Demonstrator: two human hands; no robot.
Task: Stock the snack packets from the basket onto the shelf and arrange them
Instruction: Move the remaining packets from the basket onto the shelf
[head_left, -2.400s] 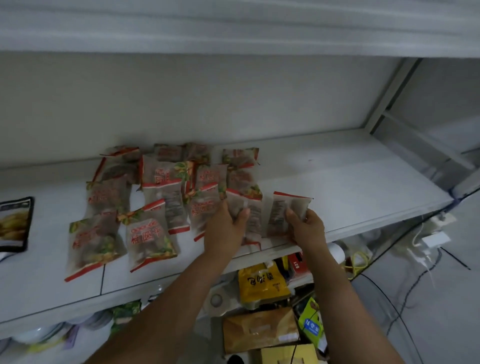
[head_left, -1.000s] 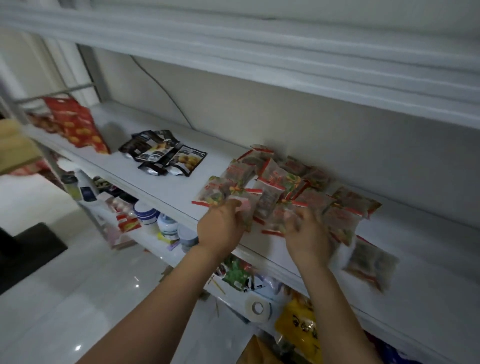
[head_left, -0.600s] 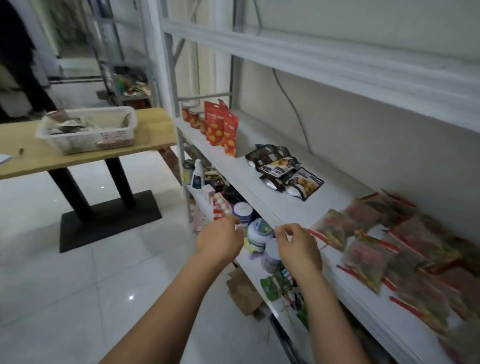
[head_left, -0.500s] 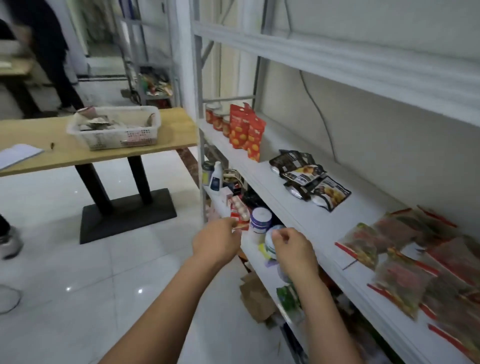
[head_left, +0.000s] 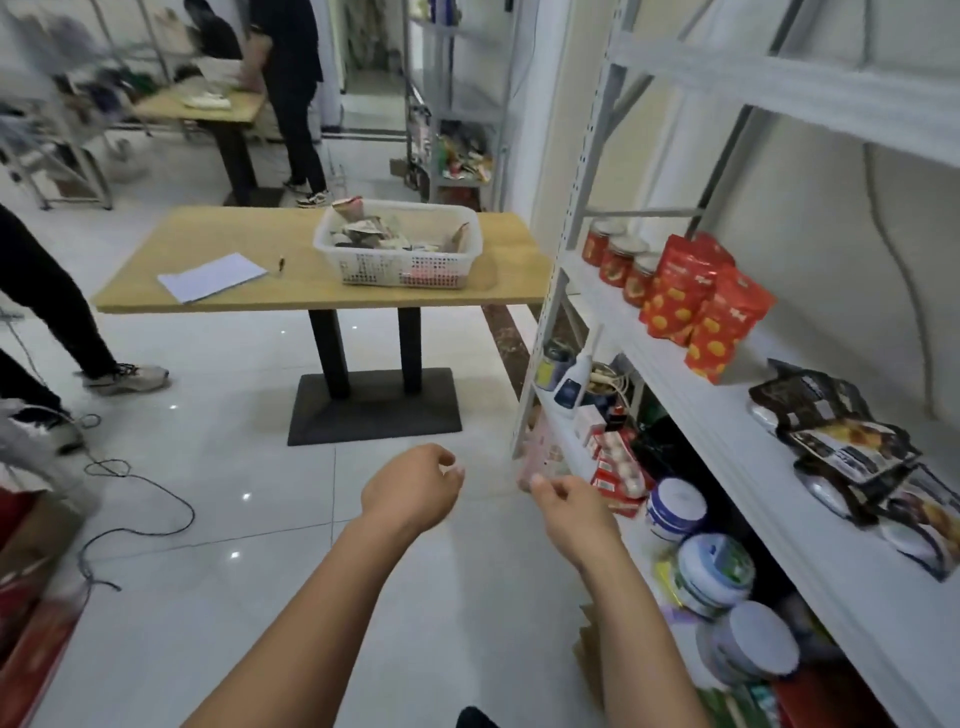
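A white plastic basket (head_left: 353, 270) with several snack packets (head_left: 374, 234) in it stands on a wooden table (head_left: 249, 291) ahead. Both my hands hang over the floor, well short of the table. My left hand (head_left: 415, 488) is loosely curled and holds nothing. My right hand (head_left: 566, 506) has its fingers loosely bent and is empty too. The white shelf (head_left: 737, 441) runs along my right; it carries red packets (head_left: 696, 301) and dark packets (head_left: 841, 441). The clear red-edged packets are out of view.
A sheet of paper (head_left: 213, 275) lies on the table. Jars (head_left: 615, 257) stand at the shelf's far end; tubs (head_left: 717, 566) and boxes fill the lower shelf. A cable (head_left: 135, 519) trails over the floor at left. Two people (head_left: 291, 93) stand nearby, and a leg (head_left: 57, 301) at left.
I have turned left, away from the clear packets on the shelf, toward the table and basket. Both hands let go of the packets and came off the shelf.
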